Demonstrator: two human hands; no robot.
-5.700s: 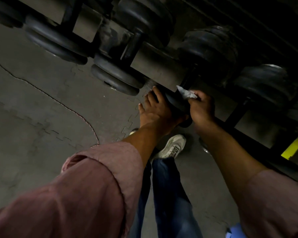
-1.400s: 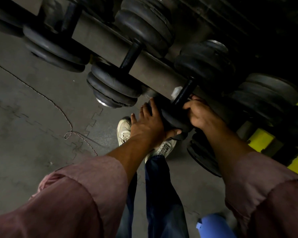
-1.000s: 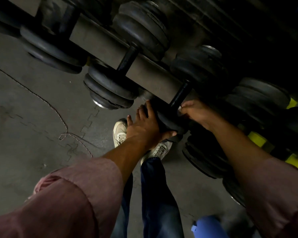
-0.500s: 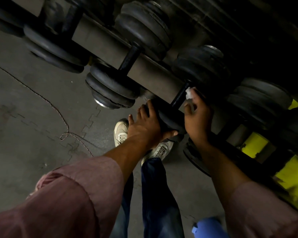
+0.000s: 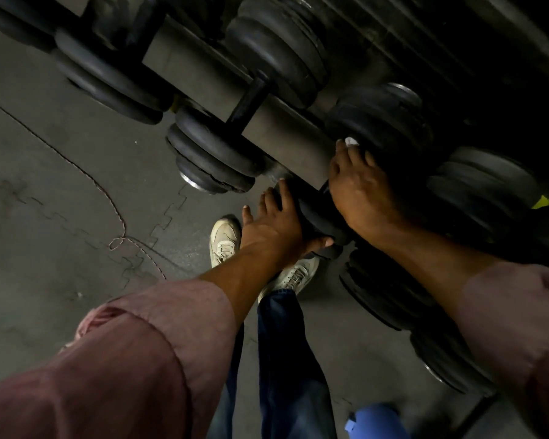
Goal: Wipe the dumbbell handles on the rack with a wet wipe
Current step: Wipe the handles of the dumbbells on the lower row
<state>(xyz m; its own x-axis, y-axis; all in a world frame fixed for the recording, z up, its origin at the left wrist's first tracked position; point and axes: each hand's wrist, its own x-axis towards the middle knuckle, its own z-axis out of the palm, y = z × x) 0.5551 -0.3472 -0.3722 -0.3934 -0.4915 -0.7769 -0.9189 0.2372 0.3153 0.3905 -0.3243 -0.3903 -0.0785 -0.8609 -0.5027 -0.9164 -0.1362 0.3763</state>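
Black dumbbells lie across a grey rack rail (image 5: 203, 74). My right hand (image 5: 358, 188) is wrapped over the handle of one dumbbell, hiding the handle. A white corner of the wet wipe (image 5: 351, 141) sticks out past its fingertips. My left hand (image 5: 276, 226) lies flat against the near weight head (image 5: 317, 217) of that same dumbbell, fingers spread, thumb under the head. The far head (image 5: 384, 122) of this dumbbell shows beyond the rail. Another dumbbell to the left has its black handle (image 5: 249, 101) bare.
More dumbbells sit on a lower tier at the right (image 5: 390, 299). Grey interlocking floor mats (image 5: 61, 185) carry a thin red-white string (image 5: 118, 223). My white shoes (image 5: 224, 240) stand below the rack. A blue object (image 5: 376, 423) lies at the bottom edge.
My right hand has slid up along the handle and closed over it, covering most of the wipe. My left hand has stayed on the near weight head.
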